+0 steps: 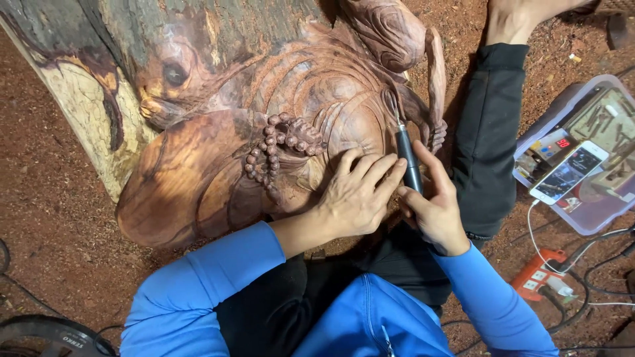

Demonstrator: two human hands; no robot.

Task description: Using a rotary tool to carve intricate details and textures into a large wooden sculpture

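Head view: right hand grips rotary tool.

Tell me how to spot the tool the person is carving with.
Find the big brown wood carving. At its lower right edge, the right hand holds a slim dark pen-shaped tool. Unlike the carved beads nearby, it is smooth, straight and metal-tipped.

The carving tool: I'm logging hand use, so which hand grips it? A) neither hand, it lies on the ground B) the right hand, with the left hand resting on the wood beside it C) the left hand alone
B: the right hand wraps the dark pen-shaped carving tool, while the left hand lies flat on the wood carving next to it.
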